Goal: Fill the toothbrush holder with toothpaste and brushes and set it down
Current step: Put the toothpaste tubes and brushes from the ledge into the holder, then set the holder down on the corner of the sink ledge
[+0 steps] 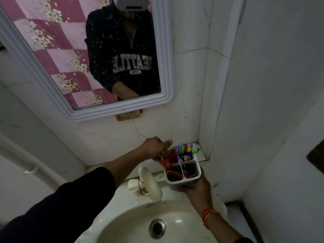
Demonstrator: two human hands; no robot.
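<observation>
A white toothbrush holder [190, 181] with several compartments is held up over the sink's back right corner. My right hand [197, 189] grips it from below. Several purple and green toothbrushes [185, 151] stand in its far compartment. Red toothpaste tubes [169, 157] lean out of the left side, and dark red items lie in the near compartments. My left hand [156, 146] reaches across from the left, fingers closed on the upper end of a red toothpaste tube at the holder's far left edge.
A white sink [122, 223] with a metal drain [157, 228] lies below. A cream tap [149, 184] stands just left of the holder. A small tiled ledge [203, 156] sits in the corner behind it. A mirror [84, 55] hangs on the tiled wall above.
</observation>
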